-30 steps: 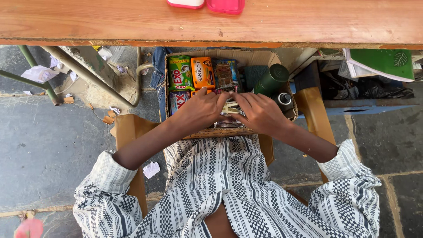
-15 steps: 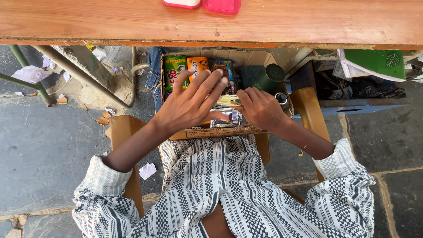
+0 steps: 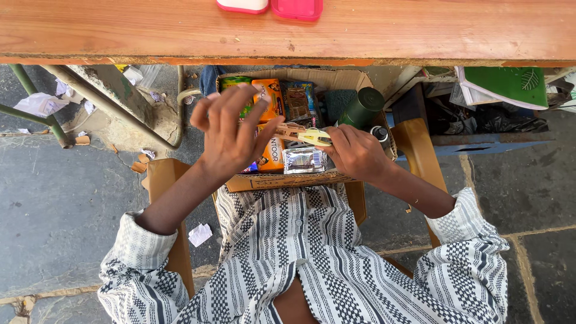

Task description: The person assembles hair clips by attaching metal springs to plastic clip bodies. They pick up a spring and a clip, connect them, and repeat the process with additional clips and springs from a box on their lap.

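Small yellow clip [image 3: 307, 135] pinched in right hand [image 3: 355, 153]: light, hard, a bit slippery. Best gripped mid-body. Left hand [image 3: 228, 133] spread wide, empty, just beside it.

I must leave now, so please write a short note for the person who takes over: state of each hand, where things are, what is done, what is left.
Left hand: open, fingers spread, raised above the cardboard box, holding nothing.
Right hand: shut on a small yellow-and-tan tool, held over the box.
The box rests on the lap and holds an orange packet, a silver sachet and a dark green bottle.
Done: tool picked up.
Left: packets not yet taken out.
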